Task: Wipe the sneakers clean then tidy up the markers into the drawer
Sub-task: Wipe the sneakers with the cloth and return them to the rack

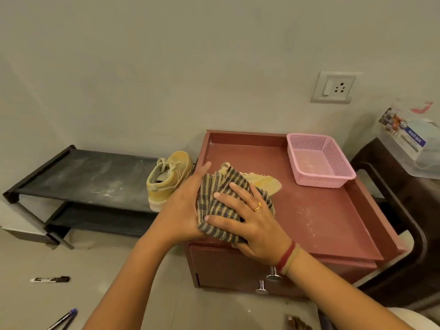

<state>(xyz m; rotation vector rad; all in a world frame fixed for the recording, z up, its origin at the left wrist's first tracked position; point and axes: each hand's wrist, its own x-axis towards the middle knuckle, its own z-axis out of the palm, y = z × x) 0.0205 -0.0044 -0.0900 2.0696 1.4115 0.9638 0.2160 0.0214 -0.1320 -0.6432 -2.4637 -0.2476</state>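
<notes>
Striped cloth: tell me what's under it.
A tan sneaker on the red cabinet top; only one end shows beyond the striped cloth. The rest is hidden by cloth, left hand and right hand.

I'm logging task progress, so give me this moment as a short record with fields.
stage: wiping under way, tidying not begun
right hand: pressing striped cloth onto sneaker on cabinet top
left hand: flat against striped cloth's left side
other sneaker: on shoe rack
marker: on floor, left
drawer: appears closed
pink basket: on cabinet top, back right
</notes>
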